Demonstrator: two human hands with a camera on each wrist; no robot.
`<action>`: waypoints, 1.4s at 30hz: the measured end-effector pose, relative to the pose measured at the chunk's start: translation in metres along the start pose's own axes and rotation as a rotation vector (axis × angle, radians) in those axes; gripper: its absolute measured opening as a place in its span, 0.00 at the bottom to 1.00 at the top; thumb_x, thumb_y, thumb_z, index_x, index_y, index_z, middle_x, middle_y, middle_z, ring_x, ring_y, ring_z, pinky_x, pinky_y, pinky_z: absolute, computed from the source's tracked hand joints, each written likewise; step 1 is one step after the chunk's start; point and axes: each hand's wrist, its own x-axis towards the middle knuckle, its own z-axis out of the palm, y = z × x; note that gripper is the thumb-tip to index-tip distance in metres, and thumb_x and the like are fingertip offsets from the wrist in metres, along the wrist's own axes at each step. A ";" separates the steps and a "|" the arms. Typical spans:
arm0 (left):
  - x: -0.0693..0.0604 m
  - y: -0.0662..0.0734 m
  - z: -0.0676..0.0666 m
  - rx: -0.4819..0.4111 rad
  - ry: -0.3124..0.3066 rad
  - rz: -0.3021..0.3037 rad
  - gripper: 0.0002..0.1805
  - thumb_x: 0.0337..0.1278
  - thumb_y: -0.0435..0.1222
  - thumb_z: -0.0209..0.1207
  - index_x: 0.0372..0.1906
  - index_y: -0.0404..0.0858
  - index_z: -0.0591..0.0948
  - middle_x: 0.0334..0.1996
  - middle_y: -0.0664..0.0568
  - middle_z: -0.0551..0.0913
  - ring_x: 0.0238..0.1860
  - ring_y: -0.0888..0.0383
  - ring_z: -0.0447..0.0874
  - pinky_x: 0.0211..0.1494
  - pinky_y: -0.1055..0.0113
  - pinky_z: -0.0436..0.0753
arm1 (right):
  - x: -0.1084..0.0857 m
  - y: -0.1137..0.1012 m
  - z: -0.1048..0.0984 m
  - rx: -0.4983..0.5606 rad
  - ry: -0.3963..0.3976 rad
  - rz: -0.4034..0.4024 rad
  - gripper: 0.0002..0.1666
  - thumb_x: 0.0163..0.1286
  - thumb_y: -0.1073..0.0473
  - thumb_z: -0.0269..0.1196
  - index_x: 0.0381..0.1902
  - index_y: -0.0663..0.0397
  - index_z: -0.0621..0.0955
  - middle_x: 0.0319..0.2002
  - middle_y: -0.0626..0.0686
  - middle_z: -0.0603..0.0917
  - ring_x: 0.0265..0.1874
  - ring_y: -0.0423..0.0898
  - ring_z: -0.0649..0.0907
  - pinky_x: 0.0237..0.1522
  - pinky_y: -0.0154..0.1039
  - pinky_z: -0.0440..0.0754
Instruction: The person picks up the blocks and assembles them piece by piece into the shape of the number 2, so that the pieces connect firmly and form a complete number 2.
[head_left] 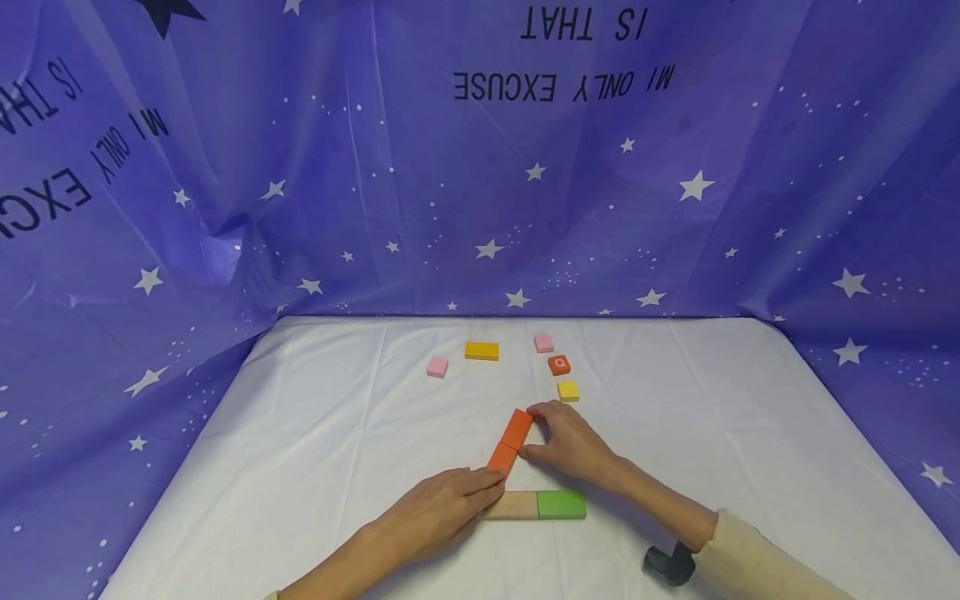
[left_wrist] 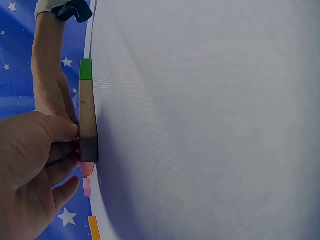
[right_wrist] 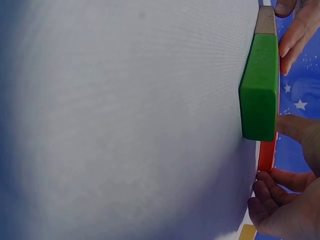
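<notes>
Two orange blocks lie end to end in a slanting line on the white table. My right hand (head_left: 573, 442) holds the upper orange block (head_left: 517, 428) from its right side, thumb near the joint and fingertips at the far end. At the near end of the lower orange block (head_left: 501, 457), my left hand (head_left: 435, 512) pinches with its fingertips, which partly cover it. Just below, a plain wooden block (head_left: 517, 505) and a green block (head_left: 562, 503) lie end to end in a level row. The left hand also hides the wooden block's left end.
Farther back lie a pink block (head_left: 437, 367), a long yellow-orange block (head_left: 482, 351), another pink block (head_left: 543, 343), a red block with a Q (head_left: 558, 365) and a yellow block (head_left: 568, 391). A purple star-patterned cloth (head_left: 420, 275) hangs behind the table. A dark device (head_left: 670, 565) sits by the right wrist.
</notes>
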 end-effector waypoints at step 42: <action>-0.003 0.001 0.000 0.015 -0.020 0.014 0.21 0.62 0.32 0.64 0.61 0.37 0.81 0.64 0.48 0.77 0.62 0.55 0.76 0.63 0.65 0.75 | 0.026 0.087 -0.044 0.174 0.070 0.016 0.25 0.60 0.64 0.73 0.56 0.62 0.82 0.51 0.59 0.84 0.48 0.55 0.82 0.52 0.51 0.81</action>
